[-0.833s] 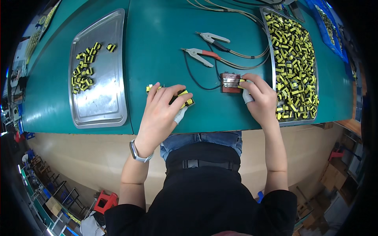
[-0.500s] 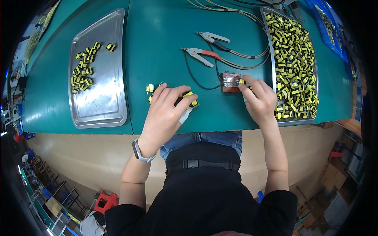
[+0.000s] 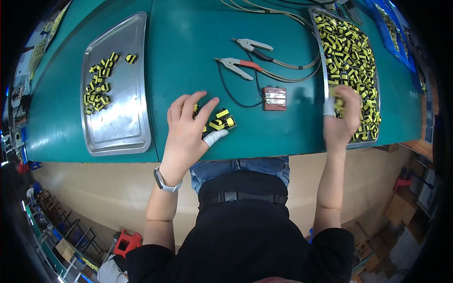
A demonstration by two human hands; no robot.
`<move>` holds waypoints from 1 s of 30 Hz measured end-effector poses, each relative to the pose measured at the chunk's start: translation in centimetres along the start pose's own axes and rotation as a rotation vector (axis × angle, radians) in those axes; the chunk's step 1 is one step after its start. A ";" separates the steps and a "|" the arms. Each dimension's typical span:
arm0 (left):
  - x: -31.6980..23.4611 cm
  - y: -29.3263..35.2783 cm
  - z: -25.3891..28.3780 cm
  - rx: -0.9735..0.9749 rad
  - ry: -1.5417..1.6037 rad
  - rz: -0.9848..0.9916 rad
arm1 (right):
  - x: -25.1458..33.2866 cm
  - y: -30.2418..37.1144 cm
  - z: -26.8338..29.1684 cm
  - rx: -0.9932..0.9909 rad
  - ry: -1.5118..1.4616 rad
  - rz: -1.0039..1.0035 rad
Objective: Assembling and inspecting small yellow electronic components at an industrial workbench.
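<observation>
My left hand [image 3: 185, 132] rests on the table with fingers spread, a white wrap on its thumb. Small yellow-and-black transformers [image 3: 222, 120] lie right beside its thumb and forefinger, and a few show partly under its fingers. My right hand [image 3: 343, 118] is over the near-left side of the full metal tray [image 3: 325, 78], smeared by motion, so I cannot make out its grip. Transformers heap up in that tray [image 3: 349, 61]. Between my hands sits a small reddish-brown block with metal contacts [image 3: 274, 98], wired by dark leads; no hand touches it.
At the left, another metal tray [image 3: 120, 134] carries a loose group of transformers [image 3: 98, 87]. Two clip leads, one red-marked [image 3: 236, 66] and one black-marked [image 3: 255, 45], lie beyond the block, their cables curving to the back. A blue bag [image 3: 394, 42] stands at the far right.
My right hand has left the block, where it held a transformer, and moved right over the full tray. My left hand has shifted slightly left and its fingers have spread, uncovering more transformers.
</observation>
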State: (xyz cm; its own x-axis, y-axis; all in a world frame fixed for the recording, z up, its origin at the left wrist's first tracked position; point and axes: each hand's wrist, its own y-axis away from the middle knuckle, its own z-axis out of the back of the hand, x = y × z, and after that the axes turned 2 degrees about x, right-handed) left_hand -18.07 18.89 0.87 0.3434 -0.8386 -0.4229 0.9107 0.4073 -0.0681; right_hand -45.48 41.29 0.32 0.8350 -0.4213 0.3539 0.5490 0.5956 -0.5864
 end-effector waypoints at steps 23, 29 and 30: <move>-0.8 -0.9 0.4 0.014 0.078 -0.154 | 11.6 4.6 -5.0 0.466 -0.581 0.104; -1.7 -0.8 -0.8 -0.039 0.075 -0.102 | 9.3 3.5 -2.2 0.394 -0.557 -0.120; -1.9 -0.9 -0.9 -0.016 0.054 -0.117 | 8.2 3.5 -2.2 0.325 -0.552 -0.155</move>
State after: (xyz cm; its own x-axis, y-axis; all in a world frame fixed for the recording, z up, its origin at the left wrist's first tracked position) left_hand -19.74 20.47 0.98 0.2223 -0.8601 -0.4591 0.9398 0.3144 -0.1339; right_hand -36.82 38.38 -0.43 0.5940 -0.1574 0.7889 0.5747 0.7692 -0.2793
